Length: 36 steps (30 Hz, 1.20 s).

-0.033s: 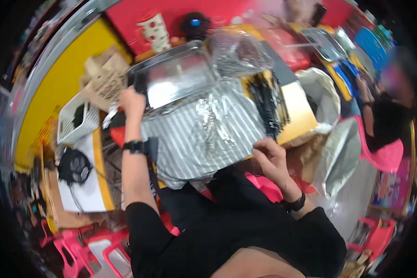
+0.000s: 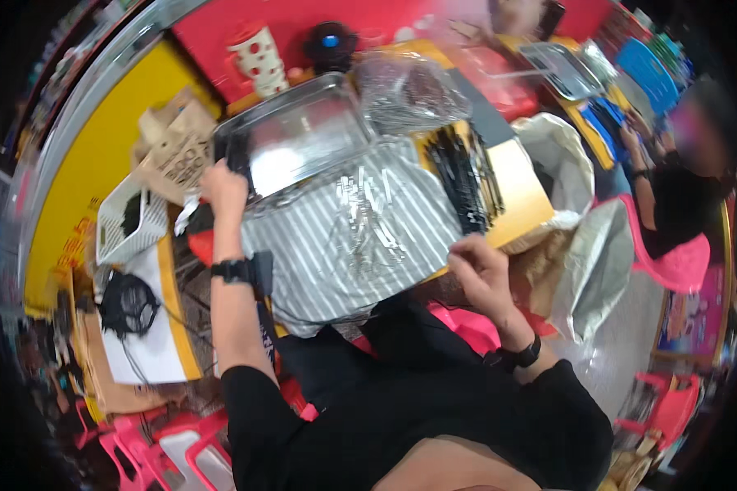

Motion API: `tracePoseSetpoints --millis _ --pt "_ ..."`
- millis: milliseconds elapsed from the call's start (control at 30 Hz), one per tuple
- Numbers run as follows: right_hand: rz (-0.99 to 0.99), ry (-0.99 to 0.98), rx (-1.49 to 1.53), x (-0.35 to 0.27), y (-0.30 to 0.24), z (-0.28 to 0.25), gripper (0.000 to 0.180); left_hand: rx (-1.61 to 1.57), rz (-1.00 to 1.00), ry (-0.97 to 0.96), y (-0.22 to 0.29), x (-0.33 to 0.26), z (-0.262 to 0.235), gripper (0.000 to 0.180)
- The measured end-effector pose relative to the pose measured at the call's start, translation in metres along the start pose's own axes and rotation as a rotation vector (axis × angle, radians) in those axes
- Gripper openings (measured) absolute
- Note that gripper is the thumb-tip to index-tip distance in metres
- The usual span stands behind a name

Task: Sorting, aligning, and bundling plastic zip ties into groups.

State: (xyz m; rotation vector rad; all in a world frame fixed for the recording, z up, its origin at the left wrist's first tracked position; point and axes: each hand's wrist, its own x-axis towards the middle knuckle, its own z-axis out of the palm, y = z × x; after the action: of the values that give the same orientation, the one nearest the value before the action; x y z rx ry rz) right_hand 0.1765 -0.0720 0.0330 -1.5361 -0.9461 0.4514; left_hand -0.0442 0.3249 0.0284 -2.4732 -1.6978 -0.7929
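A grey-and-white striped cloth (image 2: pixel 303 262) lies in front of me, with several slender shiny metal pieces (image 2: pixel 368 209) heaped on it; they look like cutlery, but blur hides their kind. Beyond it, a rectangular metal tray (image 2: pixel 303 135) overlaps the cloth's far edge. My left hand (image 2: pixel 223 188) is closed at the tray's left rim, its fingertips partly hidden. At the cloth's right edge my right hand (image 2: pixel 481 268) hovers with thumb and fingers drawn together; nothing shows clearly between them. Just past it lies a bundle of slim black pieces (image 2: pixel 460 176).
Left stand a brown paper bag (image 2: pixel 176 159), a white basket (image 2: pixel 143 229) and a black coiled cable (image 2: pixel 128 303). A clear plastic bag (image 2: pixel 409 90) lies behind the cloth. Open sacks (image 2: pixel 577 151) flank the right side. A co-worker (image 2: pixel 688 188) is at the far right.
The whole scene has shifted slightly left in view. My right hand's fingers look a little more drawn in; the tray, cloth and metal pieces keep their places relative to each other.
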Motion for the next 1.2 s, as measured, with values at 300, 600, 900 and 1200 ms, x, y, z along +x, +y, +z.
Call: tracePoseSetpoints --millis 300,600,900,1200 --pt "0.116 0.241 -0.610 0.091 0.077 -0.105 0.022 -0.778 0.115 -0.134 0.050 -0.105 -0.083 0.029" --pt "0.254 0.129 -0.816 0.099 0.060 -0.086 0.032 -1.056 -0.004 -0.369 0.098 -0.210 -0.109 0.024" --pt "0.489 0.057 -0.137 0.064 0.058 -0.113 0.023 -1.249 -0.030 -0.534 0.137 -0.245 -0.099 0.021" --pt "0.163 -0.089 0.496 -0.017 -0.012 -0.024 0.016 -1.717 -0.416 -1.119 0.198 -0.269 -0.083 0.031"
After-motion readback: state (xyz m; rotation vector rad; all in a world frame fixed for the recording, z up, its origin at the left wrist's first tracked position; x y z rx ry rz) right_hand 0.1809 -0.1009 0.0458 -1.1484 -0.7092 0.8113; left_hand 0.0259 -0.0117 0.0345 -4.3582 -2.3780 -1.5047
